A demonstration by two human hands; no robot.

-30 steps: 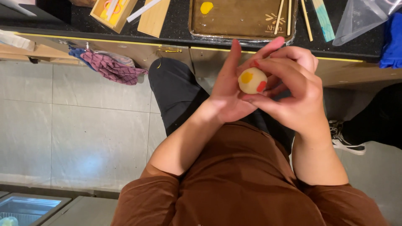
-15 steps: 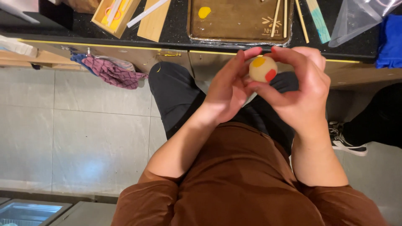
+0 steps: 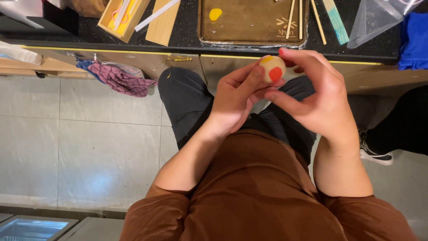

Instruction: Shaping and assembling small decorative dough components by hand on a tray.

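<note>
1. My left hand [image 3: 236,100] and right hand [image 3: 318,96] close together around a small pale ball [image 3: 272,68] with red and yellow patches, pinched between my fingertips above my lap, just before the counter's edge.
2. The black counter [image 3: 187,35] carries a brown tray [image 3: 252,22] with a yellow blob [image 3: 215,14], thin sticks [image 3: 291,18], a wooden box [image 3: 122,18] and a clear plastic bag [image 3: 374,20].
3. A checked cloth [image 3: 120,80] hangs under the counter; pale floor tiles [image 3: 80,151] lie below.
</note>
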